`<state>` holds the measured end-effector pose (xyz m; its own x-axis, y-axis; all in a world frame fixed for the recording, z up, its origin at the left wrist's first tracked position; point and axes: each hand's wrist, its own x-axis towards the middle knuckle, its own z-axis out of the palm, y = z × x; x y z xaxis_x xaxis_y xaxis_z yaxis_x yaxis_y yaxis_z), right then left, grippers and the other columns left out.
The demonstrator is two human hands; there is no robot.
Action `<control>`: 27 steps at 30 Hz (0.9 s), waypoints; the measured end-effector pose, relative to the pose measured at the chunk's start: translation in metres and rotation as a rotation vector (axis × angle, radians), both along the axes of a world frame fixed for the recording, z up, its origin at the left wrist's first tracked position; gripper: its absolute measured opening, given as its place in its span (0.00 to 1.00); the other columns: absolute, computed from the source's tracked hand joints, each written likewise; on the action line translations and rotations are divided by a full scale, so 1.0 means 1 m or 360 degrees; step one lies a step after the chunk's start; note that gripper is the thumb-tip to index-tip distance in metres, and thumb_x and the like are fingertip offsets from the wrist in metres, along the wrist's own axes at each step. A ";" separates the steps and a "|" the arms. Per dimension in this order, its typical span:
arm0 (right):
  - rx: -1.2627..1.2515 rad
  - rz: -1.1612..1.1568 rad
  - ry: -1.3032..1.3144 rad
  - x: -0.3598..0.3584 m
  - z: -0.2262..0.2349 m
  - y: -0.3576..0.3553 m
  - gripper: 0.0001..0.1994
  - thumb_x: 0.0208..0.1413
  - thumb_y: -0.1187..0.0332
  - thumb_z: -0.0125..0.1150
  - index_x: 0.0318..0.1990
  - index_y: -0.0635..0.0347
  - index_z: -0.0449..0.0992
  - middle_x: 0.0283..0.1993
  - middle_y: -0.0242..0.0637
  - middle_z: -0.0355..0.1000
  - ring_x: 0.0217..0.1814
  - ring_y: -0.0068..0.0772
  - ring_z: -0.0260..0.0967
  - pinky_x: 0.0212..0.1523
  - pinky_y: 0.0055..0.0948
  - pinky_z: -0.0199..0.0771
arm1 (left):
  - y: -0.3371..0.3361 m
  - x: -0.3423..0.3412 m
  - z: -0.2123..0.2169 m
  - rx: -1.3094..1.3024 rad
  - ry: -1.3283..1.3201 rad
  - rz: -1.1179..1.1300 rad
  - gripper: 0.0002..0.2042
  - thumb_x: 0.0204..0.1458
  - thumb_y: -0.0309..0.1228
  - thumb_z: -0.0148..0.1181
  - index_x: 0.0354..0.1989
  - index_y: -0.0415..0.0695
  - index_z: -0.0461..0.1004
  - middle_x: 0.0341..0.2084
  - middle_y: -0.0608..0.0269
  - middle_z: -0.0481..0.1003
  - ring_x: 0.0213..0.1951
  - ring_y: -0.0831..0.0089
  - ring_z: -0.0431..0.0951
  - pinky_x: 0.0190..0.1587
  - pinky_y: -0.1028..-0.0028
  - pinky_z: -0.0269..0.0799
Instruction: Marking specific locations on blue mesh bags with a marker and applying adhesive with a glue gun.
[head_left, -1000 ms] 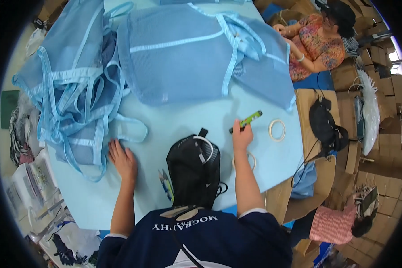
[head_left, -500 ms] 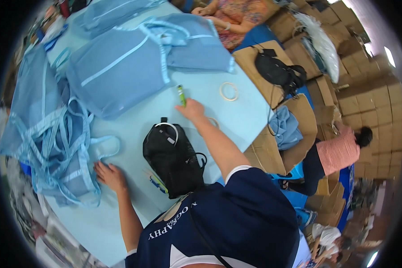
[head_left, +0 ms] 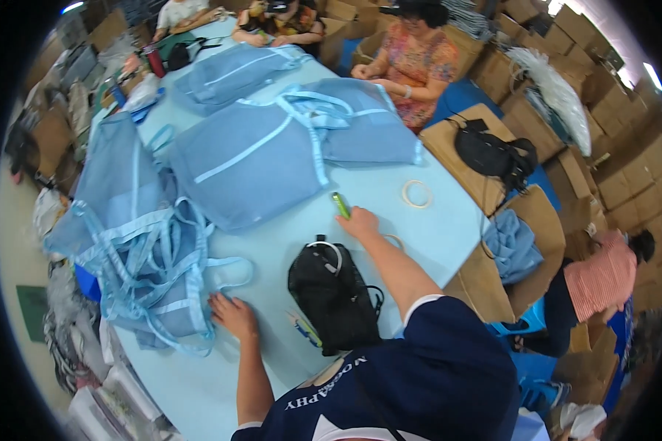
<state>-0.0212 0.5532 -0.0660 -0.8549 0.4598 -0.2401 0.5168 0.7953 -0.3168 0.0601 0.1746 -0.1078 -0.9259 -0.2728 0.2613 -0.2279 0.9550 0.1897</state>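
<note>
Your right hand [head_left: 360, 223] closes around a slim green marker pen [head_left: 340, 205] on the pale blue table [head_left: 449, 235], near a tape ring [head_left: 417, 194], while your left hand [head_left: 232, 316] rests flat and open beside the heaped blue fabric gowns [head_left: 147, 272].

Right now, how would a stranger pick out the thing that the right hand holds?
Find the pale blue table with blue garments. Near its right edge the right hand holds a short green marker. It is the only bright green thing, left of a pale tape ring.

table [head_left: 449, 228]: pale blue | cardboard boxes [head_left: 588, 66]: stacked right | floor [head_left: 15, 242]: grey
</note>
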 end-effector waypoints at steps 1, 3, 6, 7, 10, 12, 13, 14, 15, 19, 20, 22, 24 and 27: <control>0.0006 -0.0015 -0.0032 -0.001 0.001 0.002 0.31 0.43 0.37 0.55 0.37 0.59 0.75 0.37 0.44 0.75 0.43 0.44 0.73 0.41 0.40 0.72 | 0.001 -0.001 -0.002 0.0030 -0.0023 -0.0019 0.23 0.54 0.34 0.43 0.58 0.37 0.58 0.61 0.50 0.57 0.64 0.55 0.53 0.61 0.53 0.47; -0.0020 0.0028 -0.0076 -0.008 0.007 0.004 0.31 0.42 0.36 0.55 0.36 0.59 0.76 0.37 0.44 0.75 0.42 0.44 0.73 0.41 0.40 0.72 | -0.001 -0.003 -0.005 0.0035 0.0017 -0.0011 0.23 0.54 0.34 0.43 0.58 0.37 0.58 0.61 0.49 0.57 0.64 0.55 0.53 0.61 0.53 0.47; -0.0035 0.0061 -0.0200 -0.013 0.017 -0.004 0.30 0.43 0.37 0.56 0.37 0.59 0.76 0.38 0.43 0.75 0.43 0.44 0.73 0.41 0.40 0.72 | -0.006 -0.001 -0.002 0.0078 0.0028 0.0018 0.24 0.53 0.34 0.44 0.58 0.37 0.57 0.61 0.49 0.57 0.64 0.55 0.52 0.61 0.53 0.46; -0.0041 0.0050 -0.0256 -0.017 0.019 -0.006 0.29 0.43 0.38 0.56 0.38 0.58 0.77 0.39 0.44 0.75 0.43 0.43 0.73 0.42 0.39 0.72 | -0.006 -0.001 0.000 0.0102 0.0024 0.0039 0.24 0.53 0.33 0.44 0.58 0.37 0.57 0.61 0.50 0.57 0.64 0.55 0.52 0.61 0.53 0.45; -0.0044 0.0078 -0.0283 -0.022 0.014 -0.003 0.31 0.42 0.37 0.56 0.37 0.59 0.77 0.38 0.44 0.75 0.42 0.44 0.73 0.41 0.40 0.72 | -0.005 -0.003 0.008 0.0160 -0.0032 0.0084 0.25 0.53 0.33 0.45 0.59 0.37 0.57 0.61 0.50 0.56 0.65 0.56 0.51 0.63 0.53 0.43; 0.0014 0.0079 -0.0226 -0.020 0.010 0.004 0.34 0.40 0.33 0.55 0.33 0.61 0.78 0.34 0.45 0.76 0.39 0.45 0.74 0.38 0.41 0.72 | -0.003 -0.007 0.010 0.0182 -0.0052 0.0110 0.25 0.52 0.33 0.45 0.59 0.37 0.56 0.62 0.50 0.55 0.65 0.56 0.50 0.63 0.53 0.42; 0.0038 0.0111 -0.0191 -0.019 0.008 0.005 0.34 0.40 0.33 0.54 0.32 0.61 0.78 0.34 0.46 0.76 0.39 0.46 0.74 0.38 0.42 0.72 | -0.003 -0.008 0.010 0.0203 -0.0059 0.0059 0.25 0.52 0.33 0.46 0.59 0.38 0.56 0.62 0.51 0.55 0.65 0.56 0.50 0.64 0.53 0.41; 0.0058 0.0130 -0.0154 -0.017 0.007 0.006 0.35 0.40 0.33 0.54 0.32 0.62 0.78 0.34 0.47 0.76 0.39 0.47 0.74 0.38 0.42 0.72 | -0.003 -0.007 0.010 0.0191 -0.0064 0.0133 0.25 0.52 0.33 0.46 0.59 0.38 0.56 0.62 0.51 0.55 0.65 0.56 0.50 0.64 0.53 0.41; 0.0066 0.0142 -0.0166 -0.015 0.006 0.008 0.35 0.40 0.33 0.54 0.31 0.62 0.78 0.34 0.48 0.75 0.39 0.48 0.74 0.38 0.43 0.72 | -0.002 -0.008 0.010 0.0209 -0.0076 0.0100 0.26 0.52 0.34 0.46 0.59 0.37 0.56 0.62 0.51 0.54 0.65 0.56 0.49 0.64 0.52 0.41; 0.0070 0.0157 -0.0212 -0.015 0.012 0.007 0.35 0.40 0.33 0.54 0.31 0.63 0.78 0.34 0.49 0.75 0.40 0.49 0.73 0.38 0.43 0.72 | 0.001 -0.002 0.008 0.0216 -0.0014 0.0041 0.26 0.51 0.34 0.47 0.59 0.37 0.56 0.62 0.50 0.54 0.65 0.56 0.49 0.64 0.52 0.40; 0.0054 0.0176 -0.0203 -0.016 0.013 0.003 0.34 0.41 0.34 0.54 0.32 0.64 0.78 0.35 0.50 0.75 0.41 0.50 0.73 0.40 0.43 0.72 | -0.002 -0.001 0.009 0.0204 -0.0016 0.0044 0.26 0.51 0.34 0.47 0.58 0.36 0.57 0.62 0.49 0.54 0.65 0.55 0.50 0.64 0.52 0.41; 0.0077 0.0189 -0.0225 -0.017 0.013 0.002 0.35 0.42 0.34 0.53 0.33 0.65 0.78 0.36 0.50 0.75 0.41 0.50 0.73 0.40 0.43 0.72 | -0.001 0.001 0.009 0.0194 0.0002 0.0041 0.25 0.51 0.33 0.46 0.58 0.36 0.57 0.61 0.49 0.55 0.65 0.55 0.50 0.64 0.52 0.41; 0.0096 0.0216 -0.0263 -0.013 0.009 0.004 0.35 0.42 0.34 0.53 0.33 0.65 0.78 0.36 0.51 0.74 0.42 0.50 0.73 0.41 0.43 0.72 | 0.000 0.008 0.010 0.0180 0.0004 0.0052 0.25 0.51 0.33 0.46 0.58 0.36 0.57 0.61 0.49 0.55 0.64 0.55 0.50 0.64 0.52 0.41; 0.0103 0.0226 -0.0270 -0.016 0.004 0.010 0.35 0.43 0.34 0.51 0.34 0.65 0.78 0.37 0.52 0.74 0.42 0.50 0.72 0.41 0.43 0.71 | 0.006 0.000 0.012 0.0201 0.0022 0.0060 0.25 0.51 0.33 0.46 0.58 0.36 0.57 0.61 0.49 0.55 0.64 0.55 0.51 0.63 0.51 0.41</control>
